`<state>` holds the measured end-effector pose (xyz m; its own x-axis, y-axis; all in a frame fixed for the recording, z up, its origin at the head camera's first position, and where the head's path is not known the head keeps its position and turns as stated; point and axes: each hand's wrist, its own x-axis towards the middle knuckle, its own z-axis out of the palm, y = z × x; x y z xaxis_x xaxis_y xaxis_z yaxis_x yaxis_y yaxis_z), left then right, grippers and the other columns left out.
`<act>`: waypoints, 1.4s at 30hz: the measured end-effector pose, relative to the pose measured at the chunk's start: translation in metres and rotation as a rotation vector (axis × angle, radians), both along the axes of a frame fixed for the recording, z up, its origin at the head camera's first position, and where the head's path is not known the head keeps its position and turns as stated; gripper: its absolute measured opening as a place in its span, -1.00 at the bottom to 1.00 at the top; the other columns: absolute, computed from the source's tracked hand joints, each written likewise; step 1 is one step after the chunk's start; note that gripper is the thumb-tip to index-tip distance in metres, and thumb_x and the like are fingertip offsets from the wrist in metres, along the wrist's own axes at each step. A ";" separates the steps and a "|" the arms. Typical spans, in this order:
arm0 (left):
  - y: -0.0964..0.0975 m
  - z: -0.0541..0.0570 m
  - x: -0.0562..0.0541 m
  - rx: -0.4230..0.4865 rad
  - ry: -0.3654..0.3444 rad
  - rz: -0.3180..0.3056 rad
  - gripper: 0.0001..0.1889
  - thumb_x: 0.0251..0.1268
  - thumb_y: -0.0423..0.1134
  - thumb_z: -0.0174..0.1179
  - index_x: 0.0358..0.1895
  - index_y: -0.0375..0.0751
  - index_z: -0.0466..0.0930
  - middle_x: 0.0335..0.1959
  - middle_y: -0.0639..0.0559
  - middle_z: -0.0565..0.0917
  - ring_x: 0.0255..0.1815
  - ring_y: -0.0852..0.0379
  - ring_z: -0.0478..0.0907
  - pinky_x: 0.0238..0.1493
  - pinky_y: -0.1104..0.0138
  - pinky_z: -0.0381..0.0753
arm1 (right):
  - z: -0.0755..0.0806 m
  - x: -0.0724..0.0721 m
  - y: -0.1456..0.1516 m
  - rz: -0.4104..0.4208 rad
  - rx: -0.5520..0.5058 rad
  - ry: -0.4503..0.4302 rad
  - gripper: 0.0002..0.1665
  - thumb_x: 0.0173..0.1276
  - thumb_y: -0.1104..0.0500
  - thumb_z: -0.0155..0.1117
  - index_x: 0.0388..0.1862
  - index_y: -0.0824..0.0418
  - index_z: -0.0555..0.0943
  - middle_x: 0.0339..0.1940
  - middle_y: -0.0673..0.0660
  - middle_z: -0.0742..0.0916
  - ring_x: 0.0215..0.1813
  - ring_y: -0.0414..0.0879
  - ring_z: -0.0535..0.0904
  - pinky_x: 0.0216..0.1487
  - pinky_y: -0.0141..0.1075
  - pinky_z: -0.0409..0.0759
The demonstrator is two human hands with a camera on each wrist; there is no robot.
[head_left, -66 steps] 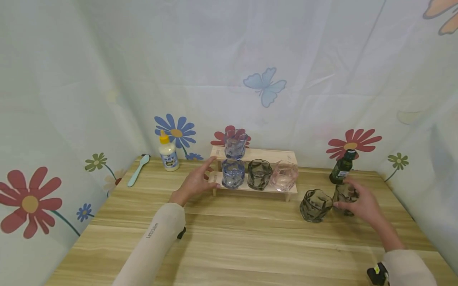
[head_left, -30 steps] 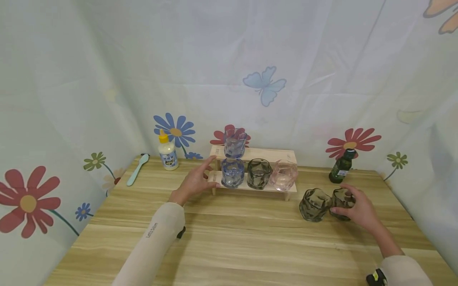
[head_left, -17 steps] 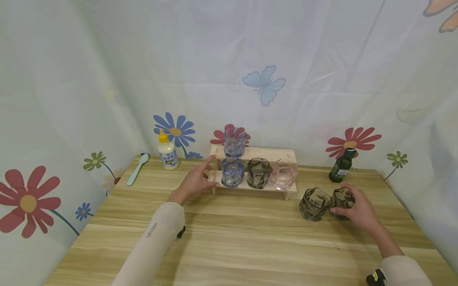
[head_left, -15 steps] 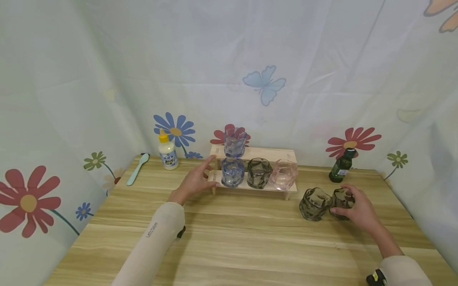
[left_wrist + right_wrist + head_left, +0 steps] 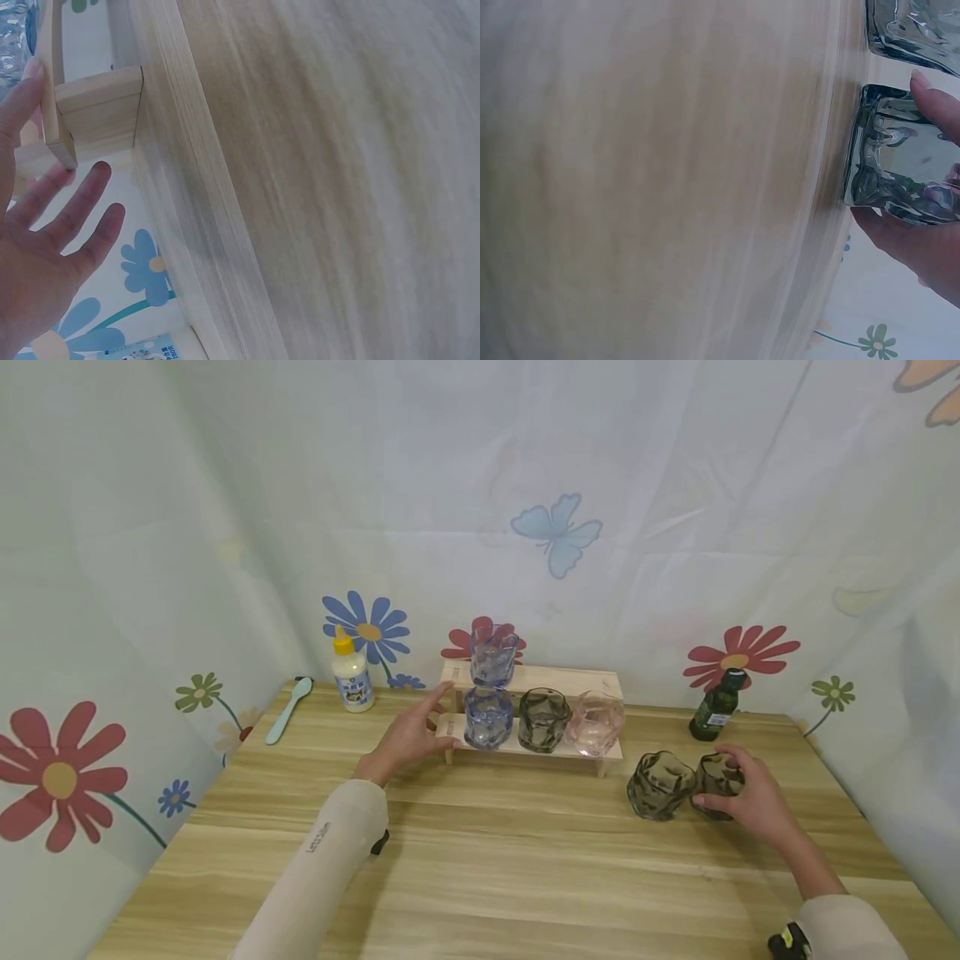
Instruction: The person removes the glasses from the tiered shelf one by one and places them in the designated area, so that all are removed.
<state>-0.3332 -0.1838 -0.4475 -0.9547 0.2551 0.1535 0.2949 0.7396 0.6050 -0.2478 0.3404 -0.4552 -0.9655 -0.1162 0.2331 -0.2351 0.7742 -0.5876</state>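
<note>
My left hand (image 5: 408, 737) is at the left end of a two-tier wooden rack (image 5: 570, 678). In the left wrist view its thumb rests along the shelf end (image 5: 54, 112), and the other fingers spread outward. A blue glass (image 5: 489, 720), a dark grey glass (image 5: 543, 721) and a pink glass (image 5: 596, 724) stand on the lower tier. One more bluish glass (image 5: 492, 653) stands on the upper tier. My right hand (image 5: 757, 795) grips a dark grey glass (image 5: 717, 781) on the table, thumb and fingers on opposite sides. Close left of it stands a matching glass (image 5: 660, 787).
Behind the right hand stands a green bottle (image 5: 717, 706). At the back left are a yellow-capped squeeze bottle (image 5: 352, 675) and a pale green spoon (image 5: 288, 712). A flower-printed cloth (image 5: 420, 485) hangs round the wooden table (image 5: 525, 860).
My right hand has moved its dark grey glass slightly left and forward, nearer the matching one, then stayed still. The left hand has kept its place at the rack.
</note>
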 end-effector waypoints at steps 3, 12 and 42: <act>0.000 0.001 0.000 -0.001 -0.008 0.003 0.08 0.07 -0.06 0.52 0.59 0.31 -0.03 0.24 -0.18 0.59 0.03 -0.18 0.68 0.07 -0.03 0.65 | 0.001 0.000 0.000 0.001 0.006 0.008 0.03 0.02 0.19 0.64 0.36 0.48 0.27 0.15 0.64 0.47 0.14 0.51 0.42 0.05 0.36 0.42; 0.000 0.002 -0.001 -0.001 -0.009 0.003 0.08 0.07 -0.05 0.52 0.59 0.32 -0.03 0.24 -0.18 0.59 0.03 -0.18 0.67 0.07 -0.04 0.65 | 0.005 0.001 0.005 0.017 -0.018 -0.033 0.15 0.05 0.13 0.63 0.46 0.48 0.16 0.34 0.65 0.36 0.30 0.57 0.30 0.15 0.42 0.33; 0.000 0.001 0.001 -0.002 0.004 -0.008 0.07 0.07 -0.04 0.52 0.59 0.29 -0.02 0.23 -0.19 0.59 0.02 -0.18 0.68 0.08 -0.04 0.64 | 0.095 -0.044 -0.071 0.190 0.036 -0.021 0.33 0.10 -0.03 0.61 0.64 0.20 -0.04 0.57 0.46 0.20 0.49 0.52 0.15 0.30 0.46 0.26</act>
<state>-0.3320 -0.1837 -0.4468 -0.9520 0.2626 0.1571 0.3031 0.7387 0.6021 -0.2921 0.2689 -0.3602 -0.9299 -0.3053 0.2051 -0.3672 0.7378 -0.5665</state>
